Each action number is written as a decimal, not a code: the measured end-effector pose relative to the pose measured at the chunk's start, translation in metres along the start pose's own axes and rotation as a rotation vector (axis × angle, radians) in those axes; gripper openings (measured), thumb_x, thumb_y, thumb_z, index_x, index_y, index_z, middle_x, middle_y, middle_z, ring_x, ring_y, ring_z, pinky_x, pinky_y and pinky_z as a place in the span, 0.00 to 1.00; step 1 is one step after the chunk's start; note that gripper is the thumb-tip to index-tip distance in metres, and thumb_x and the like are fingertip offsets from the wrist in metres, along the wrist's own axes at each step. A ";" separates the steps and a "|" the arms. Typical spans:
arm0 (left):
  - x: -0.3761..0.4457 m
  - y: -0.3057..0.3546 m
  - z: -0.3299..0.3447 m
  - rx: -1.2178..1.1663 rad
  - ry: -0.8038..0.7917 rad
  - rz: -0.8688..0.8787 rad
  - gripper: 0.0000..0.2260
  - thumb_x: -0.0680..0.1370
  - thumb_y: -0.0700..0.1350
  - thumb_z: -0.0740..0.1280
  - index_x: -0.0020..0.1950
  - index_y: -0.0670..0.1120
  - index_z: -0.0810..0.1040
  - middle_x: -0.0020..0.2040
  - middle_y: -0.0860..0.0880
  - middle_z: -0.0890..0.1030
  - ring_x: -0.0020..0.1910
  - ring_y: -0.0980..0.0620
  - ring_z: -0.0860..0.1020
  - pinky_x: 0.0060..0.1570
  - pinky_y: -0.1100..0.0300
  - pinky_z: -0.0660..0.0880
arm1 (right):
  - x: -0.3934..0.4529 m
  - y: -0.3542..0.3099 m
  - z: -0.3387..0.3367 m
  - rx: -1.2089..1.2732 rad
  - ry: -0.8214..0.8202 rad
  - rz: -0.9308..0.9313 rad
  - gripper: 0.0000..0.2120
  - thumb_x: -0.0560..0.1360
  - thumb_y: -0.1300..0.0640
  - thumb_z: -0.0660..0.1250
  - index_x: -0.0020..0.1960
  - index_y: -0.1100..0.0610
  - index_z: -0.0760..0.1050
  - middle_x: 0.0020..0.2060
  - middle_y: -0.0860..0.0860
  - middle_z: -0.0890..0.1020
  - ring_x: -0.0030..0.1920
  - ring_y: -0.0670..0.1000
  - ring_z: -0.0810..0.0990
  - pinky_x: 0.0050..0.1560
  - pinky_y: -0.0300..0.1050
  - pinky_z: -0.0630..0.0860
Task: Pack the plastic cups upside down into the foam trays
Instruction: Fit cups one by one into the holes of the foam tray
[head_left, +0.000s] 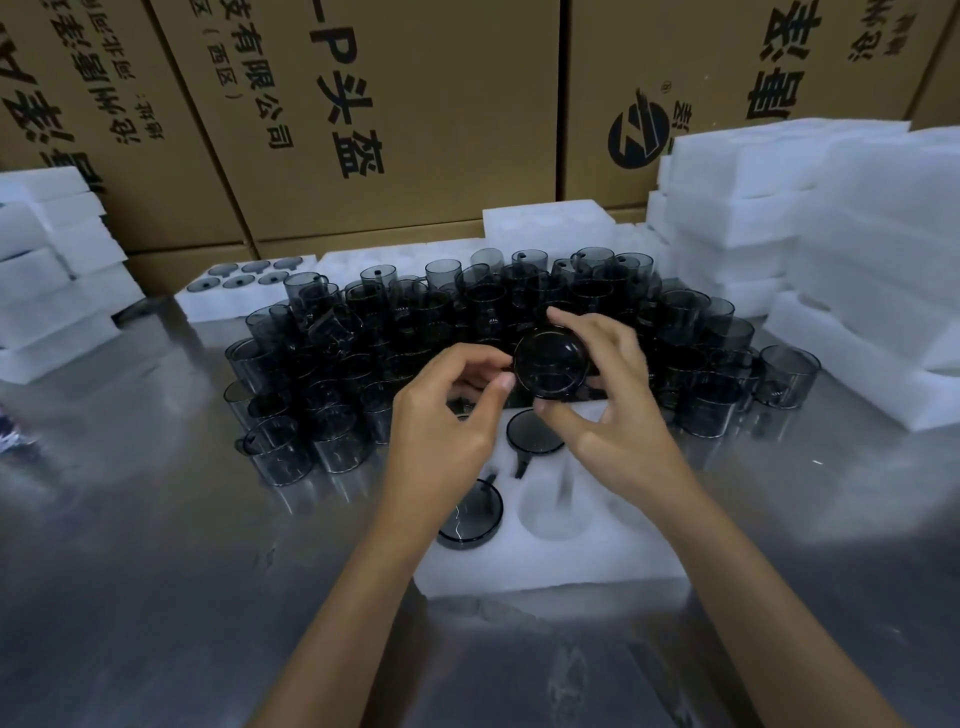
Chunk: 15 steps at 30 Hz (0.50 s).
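Steel table (156, 545), cardboard boxes (415, 104) behind, foam stacks (779, 208) at both sides. Right hand (618, 415) fingers clamped round dark plastic cup (551, 361), held above foam tray (550, 566). Left hand (447, 415) fingers curled, fingertips touching the cup's rim. Two cups sit upside down in tray pockets; one pocket (550, 504) open. Loose cups (415, 322) crowd behind.

Loose cups (467, 322) crowd behind the near foam tray (550, 561) holding two.
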<state>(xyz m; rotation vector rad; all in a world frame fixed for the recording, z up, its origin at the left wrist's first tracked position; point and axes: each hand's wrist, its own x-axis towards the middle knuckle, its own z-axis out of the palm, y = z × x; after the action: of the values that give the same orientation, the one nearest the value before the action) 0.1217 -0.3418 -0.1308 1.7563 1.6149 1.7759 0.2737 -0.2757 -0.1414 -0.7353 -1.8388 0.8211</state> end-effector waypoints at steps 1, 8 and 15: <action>-0.001 0.001 0.002 -0.037 -0.011 -0.030 0.06 0.78 0.38 0.71 0.52 0.48 0.82 0.44 0.56 0.82 0.47 0.55 0.81 0.49 0.66 0.76 | 0.000 0.000 -0.001 -0.026 0.009 0.002 0.35 0.73 0.65 0.73 0.75 0.43 0.67 0.65 0.42 0.66 0.71 0.42 0.63 0.70 0.38 0.64; -0.008 0.007 0.017 -0.232 -0.101 -0.182 0.11 0.75 0.39 0.74 0.55 0.47 0.79 0.41 0.48 0.84 0.41 0.51 0.83 0.46 0.56 0.82 | 0.006 -0.003 -0.040 -0.023 -0.126 0.099 0.26 0.69 0.61 0.78 0.63 0.46 0.74 0.56 0.39 0.80 0.60 0.40 0.76 0.62 0.41 0.72; -0.019 0.005 0.023 0.105 -0.368 -0.049 0.18 0.79 0.40 0.68 0.66 0.57 0.79 0.57 0.64 0.82 0.56 0.65 0.79 0.55 0.73 0.73 | 0.009 0.013 -0.066 0.001 -0.194 0.281 0.23 0.65 0.65 0.80 0.54 0.56 0.73 0.46 0.52 0.83 0.39 0.41 0.77 0.40 0.31 0.71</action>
<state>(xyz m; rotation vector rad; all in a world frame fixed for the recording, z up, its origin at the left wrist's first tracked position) 0.1484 -0.3452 -0.1450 1.9310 1.5992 1.2708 0.3328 -0.2467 -0.1266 -0.9561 -1.9302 1.1073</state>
